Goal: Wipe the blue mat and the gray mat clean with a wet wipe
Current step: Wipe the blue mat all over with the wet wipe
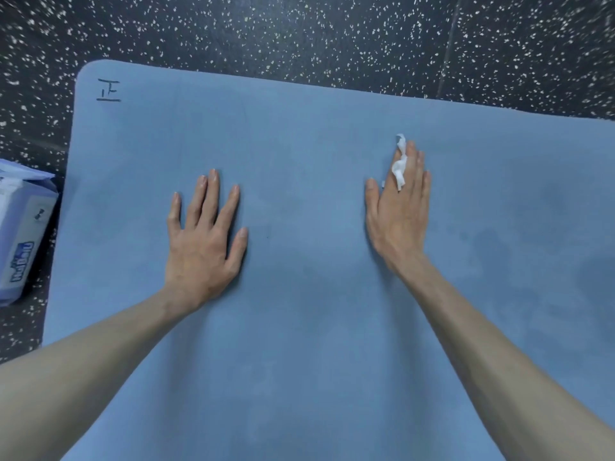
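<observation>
A: What surface is seen?

B: A blue mat (299, 327) is laid flat on a dark floor (299, 34) speckled with white flecks. The mat looks matte and smooth, with a rounded corner at the far left, where a small black mark (108, 90) is drawn. Darker, damp-looking patches are seen on its right side.

A: How is the left hand placed?

B: The left hand (203, 241) is pressed flat on the mat, palm down, its fingers straight and spread wide. Nothing is held in it.

A: And the right hand?

B: The right hand (399, 214) is also laid flat on the mat, fingers straight and close together. A white wet wipe (399, 168), crumpled and twisted into a thin strip, is caught between the fingers, with one end sticking out past the fingertips. How much of the wipe lies under the palm cannot be told.

A: Is anything else seen?

B: A soft plastic pack of wipes (23, 241), pale blue and white with blue lettering, is lying on the floor just beside the mat's left edge.
</observation>
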